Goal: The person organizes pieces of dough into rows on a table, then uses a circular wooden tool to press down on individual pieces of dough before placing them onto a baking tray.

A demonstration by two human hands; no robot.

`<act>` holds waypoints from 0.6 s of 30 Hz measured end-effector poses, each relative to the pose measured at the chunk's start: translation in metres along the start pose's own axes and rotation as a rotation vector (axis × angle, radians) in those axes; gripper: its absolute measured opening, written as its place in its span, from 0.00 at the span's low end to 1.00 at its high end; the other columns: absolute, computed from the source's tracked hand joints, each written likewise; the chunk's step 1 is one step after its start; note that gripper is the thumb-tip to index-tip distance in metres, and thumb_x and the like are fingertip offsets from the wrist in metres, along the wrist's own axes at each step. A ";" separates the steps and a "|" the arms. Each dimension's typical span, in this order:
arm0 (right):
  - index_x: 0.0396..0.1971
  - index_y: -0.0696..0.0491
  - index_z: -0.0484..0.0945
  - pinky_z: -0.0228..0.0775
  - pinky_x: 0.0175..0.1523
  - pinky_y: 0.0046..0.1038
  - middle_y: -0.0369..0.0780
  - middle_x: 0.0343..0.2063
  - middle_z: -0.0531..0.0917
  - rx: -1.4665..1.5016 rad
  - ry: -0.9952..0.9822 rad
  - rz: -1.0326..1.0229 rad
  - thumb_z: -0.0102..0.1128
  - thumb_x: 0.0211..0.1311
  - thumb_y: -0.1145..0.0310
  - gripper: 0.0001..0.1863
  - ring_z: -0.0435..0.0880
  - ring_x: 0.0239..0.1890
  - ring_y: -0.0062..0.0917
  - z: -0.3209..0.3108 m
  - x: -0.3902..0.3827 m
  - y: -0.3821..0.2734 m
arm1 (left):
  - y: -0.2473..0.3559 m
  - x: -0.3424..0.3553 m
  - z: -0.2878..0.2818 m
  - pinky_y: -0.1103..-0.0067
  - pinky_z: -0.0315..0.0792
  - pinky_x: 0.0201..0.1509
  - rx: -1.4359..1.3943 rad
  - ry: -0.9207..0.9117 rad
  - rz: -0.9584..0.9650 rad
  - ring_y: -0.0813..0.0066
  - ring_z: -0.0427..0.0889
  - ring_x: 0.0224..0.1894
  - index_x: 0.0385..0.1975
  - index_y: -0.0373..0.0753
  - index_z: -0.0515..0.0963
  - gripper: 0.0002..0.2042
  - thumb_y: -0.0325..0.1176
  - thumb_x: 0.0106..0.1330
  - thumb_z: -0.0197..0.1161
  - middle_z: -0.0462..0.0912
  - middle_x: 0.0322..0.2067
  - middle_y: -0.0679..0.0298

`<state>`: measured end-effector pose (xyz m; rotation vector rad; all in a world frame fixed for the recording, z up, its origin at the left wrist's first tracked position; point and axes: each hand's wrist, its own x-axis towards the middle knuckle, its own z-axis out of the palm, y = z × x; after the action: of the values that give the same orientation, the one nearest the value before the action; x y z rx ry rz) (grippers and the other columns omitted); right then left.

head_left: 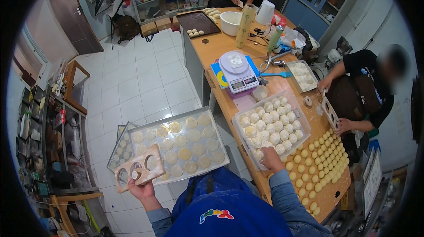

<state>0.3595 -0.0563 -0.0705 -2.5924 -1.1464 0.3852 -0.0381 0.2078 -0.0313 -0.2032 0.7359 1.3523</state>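
My left hand grasps a board, my right hand in a tub at the bench edge, its grip unclear.

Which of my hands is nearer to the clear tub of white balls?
Right. Your right hand is at the near end of the tub, by the white balls; your left hand is well off to its left, holding the wooden board.

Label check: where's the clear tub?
Head view, right of centre: the clear tub sits on the table between scale and yellow balls, right hand at its near edge.
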 end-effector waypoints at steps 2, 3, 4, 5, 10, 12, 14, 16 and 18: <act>0.27 0.55 0.73 0.66 0.36 0.36 0.48 0.23 0.76 -0.062 0.048 -0.077 0.61 0.35 0.66 0.15 0.74 0.31 0.42 0.007 -0.002 0.003 | -0.006 -0.001 0.004 0.55 0.57 0.55 -0.011 -0.027 -0.029 0.53 0.64 0.52 0.48 0.28 0.62 0.21 0.33 0.55 0.39 0.66 0.48 0.46; 0.29 0.56 0.73 0.66 0.37 0.35 0.48 0.25 0.76 -0.022 0.067 -0.003 0.61 0.34 0.69 0.16 0.75 0.32 0.41 0.005 -0.002 -0.002 | -0.005 -0.002 0.005 0.55 0.57 0.55 -0.011 -0.025 -0.019 0.53 0.64 0.52 0.48 0.28 0.62 0.21 0.33 0.55 0.39 0.66 0.48 0.46; 0.31 0.57 0.73 0.67 0.38 0.33 0.49 0.26 0.76 0.017 0.086 0.072 0.61 0.32 0.72 0.18 0.75 0.33 0.40 0.001 -0.002 -0.007 | -0.004 -0.003 0.006 0.55 0.57 0.55 -0.030 -0.011 -0.009 0.53 0.64 0.52 0.48 0.28 0.62 0.22 0.33 0.55 0.39 0.66 0.48 0.46; 0.31 0.57 0.73 0.67 0.38 0.33 0.49 0.26 0.76 0.021 0.081 0.066 0.61 0.32 0.72 0.18 0.75 0.33 0.40 -0.004 -0.002 -0.010 | -0.003 -0.003 0.006 0.54 0.57 0.54 -0.049 0.002 0.000 0.53 0.64 0.52 0.48 0.28 0.62 0.22 0.34 0.54 0.39 0.66 0.48 0.47; 0.31 0.55 0.72 0.65 0.40 0.35 0.49 0.30 0.75 0.016 -0.110 0.209 0.59 0.34 0.70 0.17 0.73 0.37 0.39 -0.026 -0.004 -0.009 | 0.002 -0.002 -0.003 0.54 0.56 0.55 0.001 0.012 0.037 0.53 0.64 0.52 0.48 0.28 0.62 0.22 0.33 0.54 0.39 0.66 0.48 0.47; 0.32 0.55 0.72 0.65 0.40 0.35 0.49 0.30 0.74 0.034 -0.033 0.079 0.59 0.34 0.70 0.18 0.73 0.36 0.40 -0.012 -0.004 -0.004 | 0.001 -0.001 -0.005 0.54 0.56 0.55 -0.001 -0.009 0.021 0.53 0.64 0.52 0.48 0.28 0.62 0.22 0.33 0.53 0.40 0.66 0.48 0.47; 0.32 0.55 0.72 0.65 0.39 0.35 0.48 0.30 0.74 0.049 0.048 -0.052 0.59 0.34 0.70 0.18 0.73 0.36 0.40 -0.003 -0.006 0.001 | -0.001 0.001 -0.004 0.54 0.56 0.55 -0.026 -0.017 -0.018 0.53 0.64 0.52 0.48 0.28 0.62 0.22 0.33 0.53 0.40 0.66 0.48 0.47; 0.33 0.55 0.72 0.65 0.39 0.35 0.48 0.30 0.72 0.031 -0.033 0.028 0.58 0.35 0.73 0.18 0.72 0.36 0.42 -0.004 -0.003 -0.012 | -0.002 -0.001 -0.002 0.54 0.58 0.54 -0.019 -0.020 -0.019 0.54 0.65 0.51 0.48 0.28 0.62 0.22 0.33 0.53 0.40 0.67 0.47 0.48; 0.33 0.56 0.72 0.65 0.40 0.34 0.49 0.31 0.72 0.047 -0.086 0.158 0.60 0.33 0.72 0.19 0.72 0.36 0.42 -0.016 -0.001 -0.021 | -0.002 -0.004 0.000 0.55 0.60 0.53 -0.012 -0.023 -0.020 0.55 0.67 0.51 0.48 0.29 0.63 0.22 0.33 0.53 0.40 0.68 0.47 0.48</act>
<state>0.3500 -0.0457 -0.0482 -2.6566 -0.9493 0.5556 -0.0362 0.2045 -0.0296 -0.2040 0.7053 1.3383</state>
